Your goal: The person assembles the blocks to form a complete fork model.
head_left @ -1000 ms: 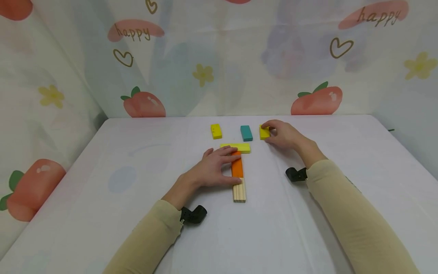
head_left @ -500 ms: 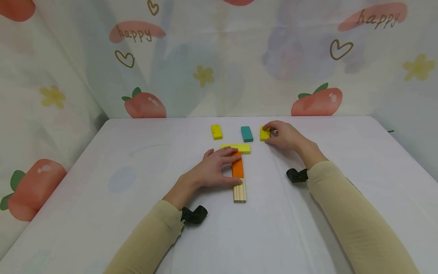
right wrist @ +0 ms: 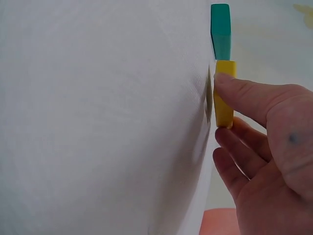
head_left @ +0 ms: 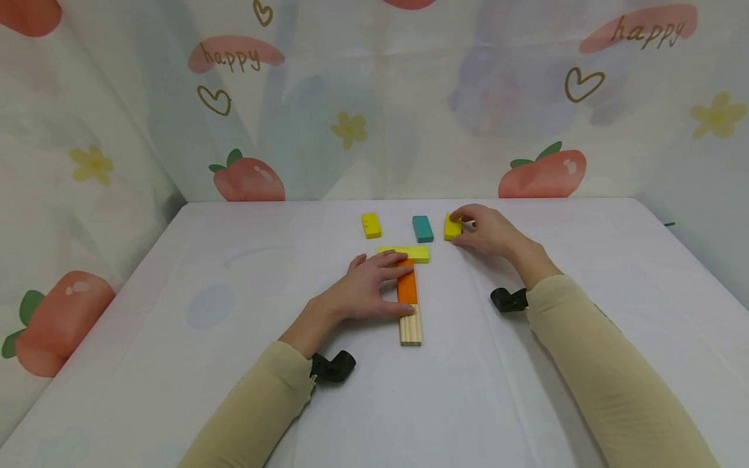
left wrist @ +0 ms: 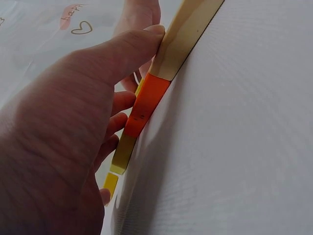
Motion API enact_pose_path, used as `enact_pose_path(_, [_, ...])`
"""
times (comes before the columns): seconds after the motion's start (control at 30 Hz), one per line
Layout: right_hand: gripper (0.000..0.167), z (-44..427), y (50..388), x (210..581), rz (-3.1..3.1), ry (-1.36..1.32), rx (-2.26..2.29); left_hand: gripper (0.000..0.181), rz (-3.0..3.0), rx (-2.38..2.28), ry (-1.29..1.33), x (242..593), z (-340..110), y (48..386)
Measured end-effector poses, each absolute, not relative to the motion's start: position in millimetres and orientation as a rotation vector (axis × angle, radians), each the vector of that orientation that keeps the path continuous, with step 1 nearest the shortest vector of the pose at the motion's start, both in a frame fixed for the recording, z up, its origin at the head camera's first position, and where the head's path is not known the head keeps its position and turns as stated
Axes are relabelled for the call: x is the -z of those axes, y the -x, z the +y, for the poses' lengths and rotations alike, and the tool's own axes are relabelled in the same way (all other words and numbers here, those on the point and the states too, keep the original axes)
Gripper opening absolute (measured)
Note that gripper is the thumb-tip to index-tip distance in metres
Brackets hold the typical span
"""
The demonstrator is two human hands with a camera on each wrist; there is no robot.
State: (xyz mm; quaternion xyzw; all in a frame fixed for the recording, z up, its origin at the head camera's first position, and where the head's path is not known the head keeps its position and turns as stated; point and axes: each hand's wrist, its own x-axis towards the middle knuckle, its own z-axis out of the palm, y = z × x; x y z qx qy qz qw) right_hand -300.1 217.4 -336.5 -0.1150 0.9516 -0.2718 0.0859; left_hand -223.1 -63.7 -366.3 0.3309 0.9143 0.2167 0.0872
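Three blocks form a T on the white table: a lime-yellow block point(head_left: 418, 254) lies crosswise at the far end, then an orange block point(head_left: 406, 286) and a plain wooden block point(head_left: 411, 331) run toward me. My left hand point(head_left: 365, 286) rests over them from the left, fingers spread. Its thumb touches the wooden block and its fingertips reach the orange and lime-yellow ones. Farther right, my right hand point(head_left: 488, 231) pinches a yellow block point(right wrist: 225, 107) between thumb and fingers. The right wrist view shows a dark shadow between that block and the cloth.
A teal block point(head_left: 422, 229) lies just left of the pinched one. Another yellow block point(head_left: 371, 225) sits farther left in the same row. Behind them the table point(head_left: 234, 390) ends at a printed cloth backdrop point(head_left: 409, 130).
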Motion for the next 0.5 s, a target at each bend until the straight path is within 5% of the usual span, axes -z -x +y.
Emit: enact_pose_path(0.5, [0.048, 207.7, 299.9, 326.1, 2.865, 0.404, 0.842, 0.076, 2.711, -0.660, -0.978, 365.5, -64.0, 222.7])
